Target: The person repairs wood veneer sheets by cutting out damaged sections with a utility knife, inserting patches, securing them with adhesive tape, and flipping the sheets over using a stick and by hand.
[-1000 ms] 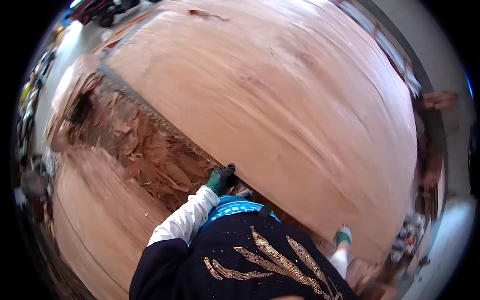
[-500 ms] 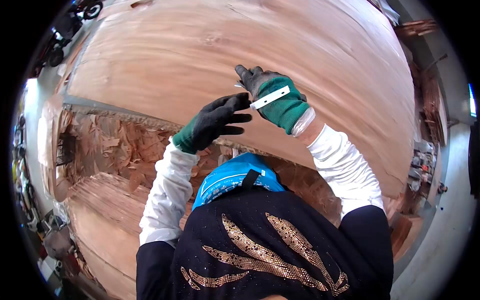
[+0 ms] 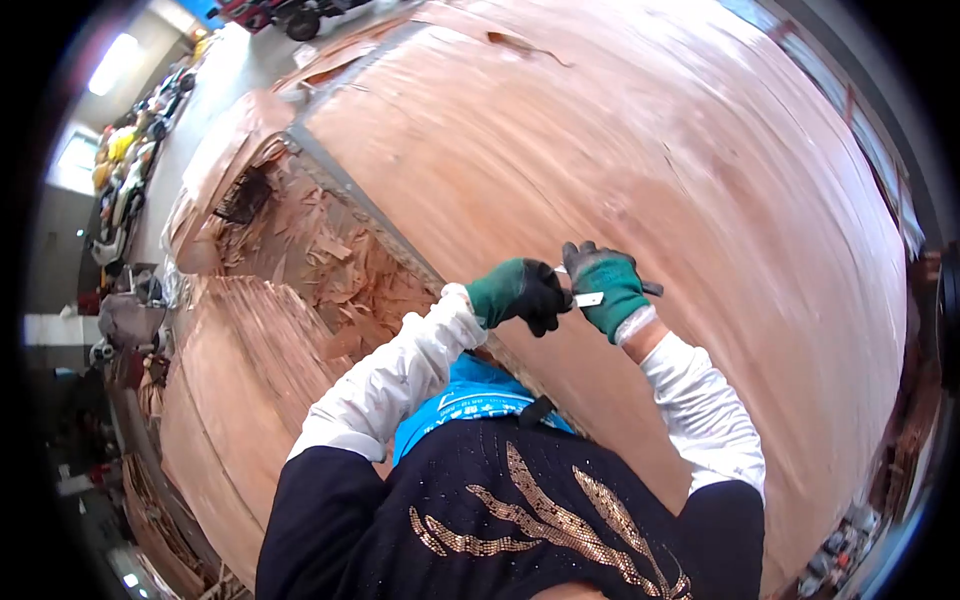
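Both hands are close together in front of the body, above the near part of a wide wood sheet [image 3: 720,270]. The left hand [image 3: 520,295], in a green glove with black fingers, has its fingers curled towards the right hand [image 3: 603,285]; they meet the near end of a short white strip [image 3: 588,299], though whether they pinch it and how far they close cannot be told. The right hand, gloved alike, is closed around a slim tool, whose dark end [image 3: 652,289] sticks out on the wrist side, away from the left hand. The white strip lies against the right glove, between the two hands. The wood sheet stretches under the right hand and far beyond both, with a torn brown piece [image 3: 525,45] lying on its far part. To the left of the left hand, past the sheet's grey edge [image 3: 365,205], reddish wood scraps [image 3: 320,265] lie loosely heaped, and nearer the body on that side is a second layered wood stack [image 3: 240,390] with a ragged edge. Below the hands, at the person's waist, a blue cloth [image 3: 465,405] with white print shows. White sleeves cover both forearms.
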Tool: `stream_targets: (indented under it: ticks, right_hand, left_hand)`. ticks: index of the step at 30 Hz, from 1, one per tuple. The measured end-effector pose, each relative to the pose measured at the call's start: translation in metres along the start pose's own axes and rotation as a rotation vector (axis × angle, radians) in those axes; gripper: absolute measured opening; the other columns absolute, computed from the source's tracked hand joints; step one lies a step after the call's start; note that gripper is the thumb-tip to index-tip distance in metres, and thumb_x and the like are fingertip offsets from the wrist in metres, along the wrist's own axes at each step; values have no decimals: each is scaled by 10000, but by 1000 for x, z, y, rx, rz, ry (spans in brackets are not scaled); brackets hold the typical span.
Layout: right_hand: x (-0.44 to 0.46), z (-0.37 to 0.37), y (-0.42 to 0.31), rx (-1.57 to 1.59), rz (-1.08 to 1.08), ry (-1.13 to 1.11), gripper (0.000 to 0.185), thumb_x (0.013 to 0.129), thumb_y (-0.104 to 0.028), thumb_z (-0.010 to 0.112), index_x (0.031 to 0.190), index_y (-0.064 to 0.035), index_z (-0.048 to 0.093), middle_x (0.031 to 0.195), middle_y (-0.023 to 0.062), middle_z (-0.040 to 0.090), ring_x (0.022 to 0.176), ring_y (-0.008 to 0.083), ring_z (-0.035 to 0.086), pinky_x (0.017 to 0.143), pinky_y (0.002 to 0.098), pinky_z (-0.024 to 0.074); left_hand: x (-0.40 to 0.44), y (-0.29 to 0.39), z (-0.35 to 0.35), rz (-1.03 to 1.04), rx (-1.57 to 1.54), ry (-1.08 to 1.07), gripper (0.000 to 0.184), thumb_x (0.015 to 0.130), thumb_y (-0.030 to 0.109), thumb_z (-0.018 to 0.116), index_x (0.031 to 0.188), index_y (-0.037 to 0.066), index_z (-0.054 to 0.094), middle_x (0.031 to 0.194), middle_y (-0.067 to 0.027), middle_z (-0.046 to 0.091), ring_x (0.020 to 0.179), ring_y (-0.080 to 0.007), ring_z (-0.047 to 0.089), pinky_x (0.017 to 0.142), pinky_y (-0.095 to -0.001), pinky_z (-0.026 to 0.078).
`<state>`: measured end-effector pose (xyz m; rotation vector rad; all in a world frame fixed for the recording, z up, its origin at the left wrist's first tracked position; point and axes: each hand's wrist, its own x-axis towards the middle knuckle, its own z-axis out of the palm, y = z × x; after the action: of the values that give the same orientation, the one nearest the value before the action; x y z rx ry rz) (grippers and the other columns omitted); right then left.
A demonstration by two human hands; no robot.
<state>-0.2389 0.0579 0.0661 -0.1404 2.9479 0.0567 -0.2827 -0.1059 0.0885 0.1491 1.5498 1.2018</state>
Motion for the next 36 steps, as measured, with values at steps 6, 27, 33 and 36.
stream_targets:
  ticks: [6, 27, 33, 36]
  right_hand:
    - [145, 9, -25, 539, -46, 78, 268, 809, -136, 624, 1067, -61, 614, 1046, 173, 634, 966, 344, 629, 821, 427, 513]
    - [688, -11, -266, 518, 150, -23, 450, 728, -281, 765, 1102, -70, 631, 1138, 200, 581, 1012, 382, 603, 870, 424, 501]
    - [680, 1, -258, 621, 148, 74, 345, 749, -210, 722, 1050, -67, 635, 1106, 209, 589, 988, 389, 603, 835, 443, 498]
    - [685, 5, -258, 666, 164, 105, 336, 721, -193, 734, 1018, -64, 645, 1071, 202, 609, 982, 384, 607, 826, 430, 504]
  left_hand:
    - [-30, -46, -227, 242, -425, 205, 196, 850, 75, 638, 996, -52, 609, 846, -163, 682, 665, -227, 675, 628, -332, 557]
    - [-13, -52, -662, 441, -592, 537, 179, 884, 25, 566, 1051, -29, 602, 988, -158, 668, 841, -248, 680, 738, -342, 568]
    - [39, -12, -684, 482, -471, 415, 249, 923, 91, 539, 1140, -19, 590, 868, -140, 680, 655, -179, 644, 614, -295, 537]
    - [67, 13, -691, 477, -439, 390, 298, 933, 128, 556, 1202, 4, 583, 835, -113, 672, 643, -155, 640, 585, -275, 532]
